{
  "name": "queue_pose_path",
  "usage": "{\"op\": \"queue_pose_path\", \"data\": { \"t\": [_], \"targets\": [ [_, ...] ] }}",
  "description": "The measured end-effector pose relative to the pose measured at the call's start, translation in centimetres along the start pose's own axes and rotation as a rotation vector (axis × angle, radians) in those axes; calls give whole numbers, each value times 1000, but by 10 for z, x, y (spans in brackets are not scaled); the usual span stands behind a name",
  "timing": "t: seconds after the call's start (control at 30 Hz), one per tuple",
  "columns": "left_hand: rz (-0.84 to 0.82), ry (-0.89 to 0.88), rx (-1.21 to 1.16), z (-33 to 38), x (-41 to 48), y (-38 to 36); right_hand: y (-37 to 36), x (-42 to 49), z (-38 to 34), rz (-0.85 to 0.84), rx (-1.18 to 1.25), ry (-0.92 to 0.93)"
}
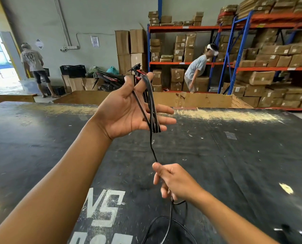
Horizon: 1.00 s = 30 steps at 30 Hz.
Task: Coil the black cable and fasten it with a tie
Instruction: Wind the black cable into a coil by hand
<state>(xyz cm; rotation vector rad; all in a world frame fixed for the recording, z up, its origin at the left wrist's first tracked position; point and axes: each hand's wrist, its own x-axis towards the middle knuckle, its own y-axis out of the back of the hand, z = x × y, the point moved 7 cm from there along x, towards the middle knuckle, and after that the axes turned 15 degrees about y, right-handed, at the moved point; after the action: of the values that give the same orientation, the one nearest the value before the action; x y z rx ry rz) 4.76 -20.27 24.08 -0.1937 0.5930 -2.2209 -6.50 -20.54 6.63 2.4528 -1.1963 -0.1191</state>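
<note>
My left hand (124, 111) is raised palm-up above the black table, fingers spread. Several loops of the black cable (151, 104) are wound around its fingers, from the index fingertip down to the little finger. One strand drops from the loops to my right hand (171, 180), which is closed around it lower down and nearer to me. Below that fist the loose cable curls in a loop near the table's front edge. No tie is visible.
The black table (234, 155) has white lettering near me and scattered debris. Beyond it stand wooden crates (206, 100), a motorbike (111, 79), stacked cartons and blue-orange racks (270, 67). Two people stand in the background, one at the far left (34, 67), one bending by the racks (196, 69).
</note>
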Motion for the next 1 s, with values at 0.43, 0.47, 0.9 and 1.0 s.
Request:
{"op": "queue_pose_path", "data": {
  "t": [0.43, 0.47, 0.9, 1.0],
  "targets": [
    [-24, 432, 247, -82, -14, -17, 115, 56, -89, 65, -376, 239],
    [0, 455, 252, -85, -14, -13, 119, 57, -98, 44, -416, 244],
    [438, 381, 254, -73, -1, 57, 102, 36, -152, 108, -504, 346],
    [525, 317, 197, -52, 1, 67, 86, 27, -143, 72, -365, 282]
  ]
}}
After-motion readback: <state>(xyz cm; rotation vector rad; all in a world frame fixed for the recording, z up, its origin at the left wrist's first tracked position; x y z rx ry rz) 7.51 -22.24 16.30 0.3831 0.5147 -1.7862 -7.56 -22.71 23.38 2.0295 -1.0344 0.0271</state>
